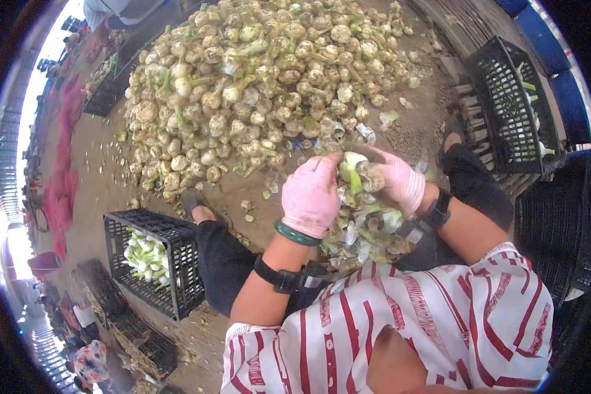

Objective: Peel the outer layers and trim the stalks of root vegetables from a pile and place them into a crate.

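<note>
My left hand [312,194], in a pink-white knit glove, pinches the left side of a bulb vegetable [352,165] that is white and pale green. My right hand [396,180], gloved alike, is curled at the bulb's right side, its fingers partly blurred; a brownish outer layer hangs beside the palm. Whether it also holds a tool cannot be seen. Below both hands lies a heap of peeled skins and leaf scraps [364,231]. Beyond them spreads a large pile of unpeeled, soil-stained bulbs [256,88] with short green stalks.
A black plastic crate [175,261] with cleaned white bulbs stands at left; another crate [517,113] with some bulbs is at upper right. My legs flank the scraps. Pink netting [61,192] lies far left. Other people are at the left edge.
</note>
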Demonstrator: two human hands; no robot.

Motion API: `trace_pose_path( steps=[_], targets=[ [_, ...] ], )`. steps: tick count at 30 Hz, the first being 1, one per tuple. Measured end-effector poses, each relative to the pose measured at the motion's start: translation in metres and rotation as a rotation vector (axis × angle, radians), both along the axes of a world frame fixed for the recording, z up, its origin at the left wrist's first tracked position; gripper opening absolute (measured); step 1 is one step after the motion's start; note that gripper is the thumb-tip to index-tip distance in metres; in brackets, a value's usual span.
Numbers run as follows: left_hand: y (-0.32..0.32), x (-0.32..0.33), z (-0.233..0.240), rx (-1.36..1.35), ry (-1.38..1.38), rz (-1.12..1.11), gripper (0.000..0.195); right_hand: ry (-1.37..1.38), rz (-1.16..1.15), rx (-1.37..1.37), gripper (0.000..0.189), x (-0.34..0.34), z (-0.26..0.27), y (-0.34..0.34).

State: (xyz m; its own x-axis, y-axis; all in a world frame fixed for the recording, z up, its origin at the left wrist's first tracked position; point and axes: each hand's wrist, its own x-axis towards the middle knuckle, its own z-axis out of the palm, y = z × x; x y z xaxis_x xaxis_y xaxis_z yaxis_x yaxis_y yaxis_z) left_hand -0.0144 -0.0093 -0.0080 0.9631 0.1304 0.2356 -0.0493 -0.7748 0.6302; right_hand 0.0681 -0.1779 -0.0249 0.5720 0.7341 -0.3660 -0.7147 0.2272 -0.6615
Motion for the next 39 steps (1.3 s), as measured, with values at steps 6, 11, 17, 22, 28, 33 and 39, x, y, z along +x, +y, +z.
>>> trace_pose_path(
  steps=[6,11,17,22,28,33,39],
  targets=[
    [0.006,0.001,0.005,0.095,-0.133,0.008,0.033,0.052,0.097,-0.032,0.045,0.007,0.004,-0.005],
    [0.002,-0.005,0.001,-0.189,-0.046,0.063,0.036,0.116,-0.028,0.0,0.047,0.009,0.004,-0.013],
    [-0.015,-0.01,0.0,-0.218,0.101,0.0,0.043,-0.175,-0.12,-0.152,0.048,0.002,0.001,-0.003],
    [-0.013,-0.004,0.005,-0.93,0.116,0.206,0.028,-0.635,0.145,-0.369,0.066,0.003,0.015,-0.003],
    [0.008,0.001,0.013,-1.154,0.307,0.404,0.028,-1.587,0.92,-1.423,0.079,0.024,0.024,-0.008],
    [-0.002,0.003,0.01,-1.221,0.365,0.202,0.029,-1.375,0.117,-0.634,0.072,0.009,0.017,0.001],
    [0.006,0.001,0.012,-0.88,0.378,0.068,0.028,-1.539,0.0,-0.652,0.056,0.013,0.019,0.004]
  ],
)
